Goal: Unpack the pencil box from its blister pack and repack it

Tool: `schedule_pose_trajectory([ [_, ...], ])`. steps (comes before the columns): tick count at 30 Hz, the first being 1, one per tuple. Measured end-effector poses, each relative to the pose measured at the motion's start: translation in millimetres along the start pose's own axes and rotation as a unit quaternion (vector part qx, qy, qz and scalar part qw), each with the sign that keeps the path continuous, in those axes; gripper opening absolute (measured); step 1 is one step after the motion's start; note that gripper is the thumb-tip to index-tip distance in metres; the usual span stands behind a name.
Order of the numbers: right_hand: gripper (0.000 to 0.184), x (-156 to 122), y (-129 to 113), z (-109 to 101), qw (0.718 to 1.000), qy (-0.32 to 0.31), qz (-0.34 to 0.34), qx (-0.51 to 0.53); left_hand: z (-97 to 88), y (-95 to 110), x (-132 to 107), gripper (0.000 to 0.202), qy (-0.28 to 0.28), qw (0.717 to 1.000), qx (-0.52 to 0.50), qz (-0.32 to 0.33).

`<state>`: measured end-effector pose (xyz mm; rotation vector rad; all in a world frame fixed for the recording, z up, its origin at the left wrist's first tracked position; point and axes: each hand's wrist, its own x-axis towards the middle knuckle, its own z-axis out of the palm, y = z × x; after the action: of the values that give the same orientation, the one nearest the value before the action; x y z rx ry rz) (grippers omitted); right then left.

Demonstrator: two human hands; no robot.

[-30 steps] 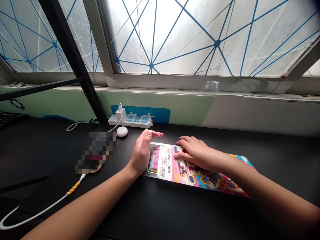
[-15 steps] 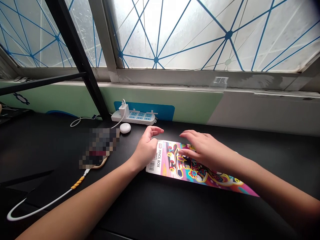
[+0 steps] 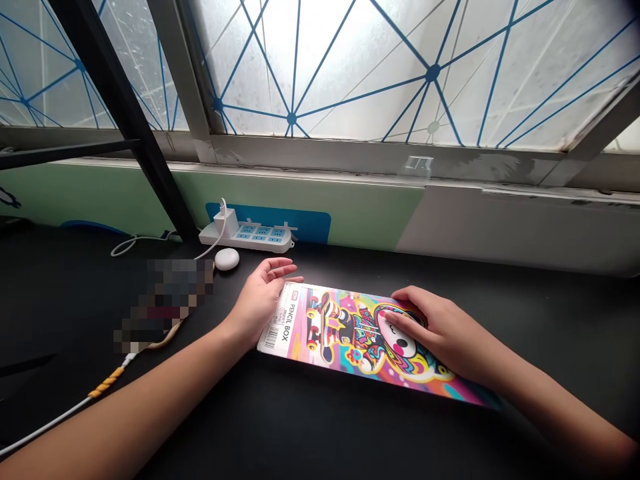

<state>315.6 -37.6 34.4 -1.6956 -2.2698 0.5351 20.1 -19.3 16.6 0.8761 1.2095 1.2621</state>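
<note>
A flat, brightly printed pencil box with a cartoon skater and a barcode label lies on the black desk. My left hand rests at its left end, palm turned up and fingers loosely spread, its edge against the box. My right hand lies flat on the picture's right half, fingers stretched out and pressing on the lid. Neither hand grips anything.
A white power strip with a plugged charger sits against the green wall panel. A small white round object lies before it. A blurred-out item with a white and orange cable lies left. A black slanted post stands at back left.
The right hand slid from the box's left part to its right half and now lies flat. The box shifted slightly, showing more of its picture. The left hand stayed at the left end.
</note>
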Motion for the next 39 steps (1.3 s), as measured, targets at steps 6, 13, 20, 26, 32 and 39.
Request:
schedule_pose_trajectory([
  [6, 0.046, -2.9, 12.2, -1.3, 0.99, 0.108, -0.065, -0.067, 0.9, 1.1, -2.6, 0.011, -0.016, 1.0, -0.003, -0.013],
  [13, 0.02, -22.5, -1.9, -9.5, 0.893, 0.344, -0.209, -0.199, -1.9, 4.7, -10.6, 0.035, -0.056, 0.993, -0.044, 0.09],
  [20, 0.012, -34.1, -22.0, 8.2, 0.862, 0.289, -0.337, -0.246, -16.4, 28.5, -12.3, 0.026, -0.175, 0.977, 0.043, 0.116],
  [26, 0.012, -28.5, -28.1, 35.2, 0.851, 0.223, -0.392, -0.27, -25.2, 30.7, -12.9, 0.06, -0.256, 0.862, 0.398, 0.182],
  [32, 0.009, -26.9, -26.9, 34.5, 0.901, 0.149, -0.369, -0.171, -20.6, 18.8, -12.2, 0.08, -0.271, 0.751, 0.542, 0.264],
  [39, 0.038, -13.5, -3.0, 17.2, 0.958, 0.11, -0.256, -0.068, -23.1, 14.8, -9.4, 0.077, -0.264, 0.747, 0.534, 0.294],
])
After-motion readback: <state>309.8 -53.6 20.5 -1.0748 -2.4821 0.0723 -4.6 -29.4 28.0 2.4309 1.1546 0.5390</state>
